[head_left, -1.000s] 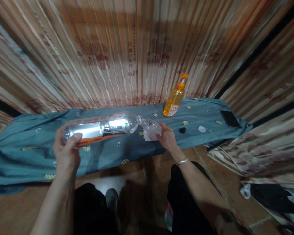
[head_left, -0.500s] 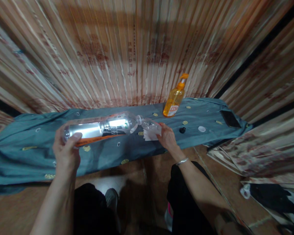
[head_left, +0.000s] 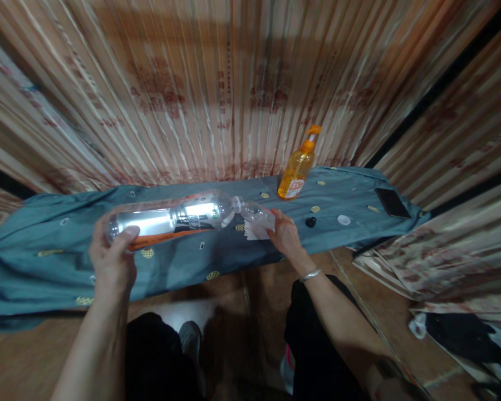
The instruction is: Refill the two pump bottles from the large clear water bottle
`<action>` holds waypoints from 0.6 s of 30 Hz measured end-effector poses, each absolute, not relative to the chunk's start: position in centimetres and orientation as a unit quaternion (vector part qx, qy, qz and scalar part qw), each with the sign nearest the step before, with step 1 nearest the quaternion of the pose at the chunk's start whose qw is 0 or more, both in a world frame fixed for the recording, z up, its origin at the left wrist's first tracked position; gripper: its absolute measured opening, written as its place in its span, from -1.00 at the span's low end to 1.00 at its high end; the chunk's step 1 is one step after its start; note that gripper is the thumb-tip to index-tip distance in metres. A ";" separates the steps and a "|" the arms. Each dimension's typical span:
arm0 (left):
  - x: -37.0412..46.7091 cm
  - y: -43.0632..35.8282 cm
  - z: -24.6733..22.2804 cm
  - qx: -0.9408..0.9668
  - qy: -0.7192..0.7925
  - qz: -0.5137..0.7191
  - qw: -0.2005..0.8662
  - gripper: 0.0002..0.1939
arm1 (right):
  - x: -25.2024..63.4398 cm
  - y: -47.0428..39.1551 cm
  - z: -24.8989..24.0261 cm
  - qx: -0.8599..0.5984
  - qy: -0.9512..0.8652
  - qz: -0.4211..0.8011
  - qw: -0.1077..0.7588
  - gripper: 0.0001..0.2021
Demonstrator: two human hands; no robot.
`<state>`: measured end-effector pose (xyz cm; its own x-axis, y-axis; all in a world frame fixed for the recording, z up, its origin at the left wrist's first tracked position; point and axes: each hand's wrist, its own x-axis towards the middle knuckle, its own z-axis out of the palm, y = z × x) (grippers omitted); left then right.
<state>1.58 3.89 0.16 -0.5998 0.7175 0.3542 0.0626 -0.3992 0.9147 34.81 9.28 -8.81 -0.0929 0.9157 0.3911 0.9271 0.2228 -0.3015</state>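
My left hand (head_left: 114, 256) is wrapped round the base end of a large clear plastic bottle (head_left: 196, 214) with a silver and orange label. The bottle lies nearly level above the cloth, its neck towards the right. My right hand (head_left: 286, 234) grips a smaller clear plastic bottle (head_left: 254, 210) at its far end. The two bottle mouths meet, or nearly so, between my hands. A white piece of paper or label (head_left: 259, 229) shows just below the small bottle, by my right fingers; whether it is attached, I cannot tell.
An orange pump bottle (head_left: 294, 172) stands upright on the blue-green cloth (head_left: 171, 273). Farther right lie a small black cap (head_left: 311, 222), a white disc (head_left: 344, 220) and a dark phone (head_left: 392, 203). Patterned curtains (head_left: 192, 100) hang behind and at the sides.
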 end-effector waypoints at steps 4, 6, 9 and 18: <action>1.4 4.0 0.0 0.400 0.515 0.728 0.211 -0.54 | 34.8 9.3 -8.8 -0.629 -0.737 -0.009 0.245 -0.51; 1.4 4.0 0.0 0.394 0.511 0.734 0.212 -0.54 | 34.8 9.3 -8.8 -0.630 -0.736 -0.011 0.247 -0.51; 1.6 3.9 0.2 0.386 0.506 0.740 0.218 -0.55 | 34.8 9.3 -8.9 -0.629 -0.735 -0.011 0.251 -0.52; 1.7 3.8 0.3 0.381 0.506 0.741 0.224 -0.54 | 34.8 9.4 -9.2 -0.625 -0.739 -0.008 0.253 -0.48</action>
